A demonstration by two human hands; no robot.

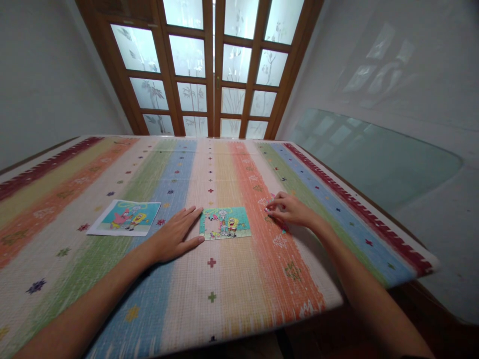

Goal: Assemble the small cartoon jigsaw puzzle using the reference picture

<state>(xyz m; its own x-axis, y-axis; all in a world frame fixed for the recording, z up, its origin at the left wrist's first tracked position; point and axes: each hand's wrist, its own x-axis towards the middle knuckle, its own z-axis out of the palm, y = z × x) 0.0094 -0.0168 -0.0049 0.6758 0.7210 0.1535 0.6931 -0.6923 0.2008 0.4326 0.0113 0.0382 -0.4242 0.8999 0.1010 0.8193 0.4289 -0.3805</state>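
Note:
A partly assembled cartoon jigsaw puzzle [241, 214] lies flat on the striped cloth in front of me. Its left part has an irregular gap where the pale cloth shows through. Resting on the cloth, my left hand [175, 234] has its fingers spread, and the thumb and fingertips touch the puzzle's left edge. To the right of the puzzle, my right hand [290, 209] is closed in a pinch over the orange stripe, with what looks like a small puzzle piece [267, 210] at its fingertips. A few loose colourful bits show around that hand, partly hidden by it.
A printed picture [129, 219] with the same cartoon figures lies left of my left hand. The striped tablecloth [211, 289] covers the table, whose near edge runs below my arms. Behind stand wood-framed glass doors [213, 75]; a glass panel [374, 154] is at the right wall.

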